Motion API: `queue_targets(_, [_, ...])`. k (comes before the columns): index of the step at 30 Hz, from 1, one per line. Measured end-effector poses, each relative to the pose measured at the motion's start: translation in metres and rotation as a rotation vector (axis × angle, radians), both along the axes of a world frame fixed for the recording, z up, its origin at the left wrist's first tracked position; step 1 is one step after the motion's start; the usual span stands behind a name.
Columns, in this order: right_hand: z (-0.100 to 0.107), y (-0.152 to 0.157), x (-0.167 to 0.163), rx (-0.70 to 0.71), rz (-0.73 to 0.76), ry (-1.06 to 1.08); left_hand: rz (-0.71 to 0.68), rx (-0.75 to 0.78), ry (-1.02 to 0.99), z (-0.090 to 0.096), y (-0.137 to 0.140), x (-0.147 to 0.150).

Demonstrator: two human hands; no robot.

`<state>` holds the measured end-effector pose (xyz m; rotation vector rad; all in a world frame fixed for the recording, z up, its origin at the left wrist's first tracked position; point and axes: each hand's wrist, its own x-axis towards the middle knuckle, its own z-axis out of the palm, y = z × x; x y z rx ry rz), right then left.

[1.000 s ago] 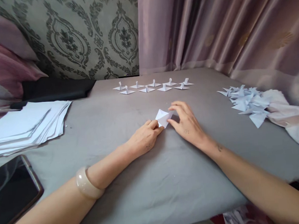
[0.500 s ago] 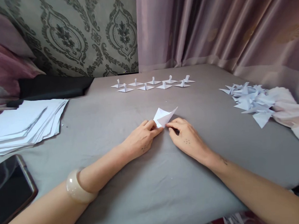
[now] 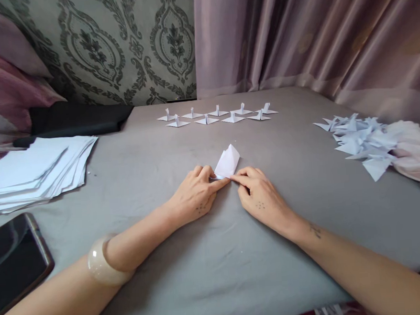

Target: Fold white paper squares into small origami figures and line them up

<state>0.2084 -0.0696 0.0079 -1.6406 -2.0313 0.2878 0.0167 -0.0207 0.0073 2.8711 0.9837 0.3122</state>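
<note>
A small folded sheet of white paper (image 3: 227, 163) stands partly raised at the middle of the grey-covered table (image 3: 188, 255). My left hand (image 3: 197, 189) presses its near left edge down, fingers closed on the paper. At the near corner, the fingertips of my right hand (image 3: 261, 192) pinch the paper, the thumb tucked under the index finger. Both hands rest low on the cloth, their fingertips almost touching. Fingers hide the paper's lower edge.
Folded paper cranes (image 3: 206, 120) stand in two rows at the back. A heap of folded white paper pieces (image 3: 363, 137) lies at the right beside a pale cloth (image 3: 411, 148). Stacked white sheets (image 3: 34, 172), a phone (image 3: 16, 262) and a black cloth (image 3: 81, 119) are at the left.
The upper flap of the paper has swung from leaning right to a more upright, folded-over shape. My right fingertips have shifted slightly left, closer to the left hand.
</note>
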Motion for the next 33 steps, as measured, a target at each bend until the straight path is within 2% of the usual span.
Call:
queue_targets(5, [-0.001, -0.002, -0.001, 0.003, 0.004, -0.062, -0.035, -0.034, -0.041, 0.005, 0.0, -0.006])
queue_targets(8, [0.001, -0.004, -0.003, 0.012, 0.011, -0.152, -0.029, -0.131, -0.146, 0.011, 0.001, -0.011])
queue_targets(12, [0.005, -0.006, -0.005, 0.035, 0.039, -0.309, 0.174, -0.352, -0.349, 0.014, 0.006, -0.014])
queue_targets(14, [0.006, -0.006, -0.005, 0.047, 0.059, -0.36, 0.233, -0.385, -0.425, 0.012, 0.009, -0.014])
queue_targets(16, [0.007, -0.005, -0.006, 0.057, 0.075, -0.383, 0.193, -0.329, -0.443, 0.007, 0.012, -0.013])
queue_targets(20, [0.007, -0.002, -0.002, 0.036, 0.091, -0.341, 0.05, -0.127, -0.309, -0.002, 0.016, -0.012])
queue_targets(24, [0.006, 0.006, 0.007, -0.017, 0.058, -0.107, -0.027, -0.022, -0.2, -0.003, 0.017, -0.012])
queue_targets(27, [0.003, 0.011, 0.009, 0.049, -0.016, 0.063, -0.052, -0.009, -0.171, -0.001, 0.017, -0.012])
queue_targets(30, [0.0, 0.01, 0.003, 0.113, 0.094, 0.065, -0.064, 0.01, -0.145, 0.001, 0.016, -0.012])
queue_targets(33, [0.001, 0.004, -0.006, 0.083, 0.207, -0.068, -0.085, 0.04, -0.102, 0.004, 0.014, -0.014])
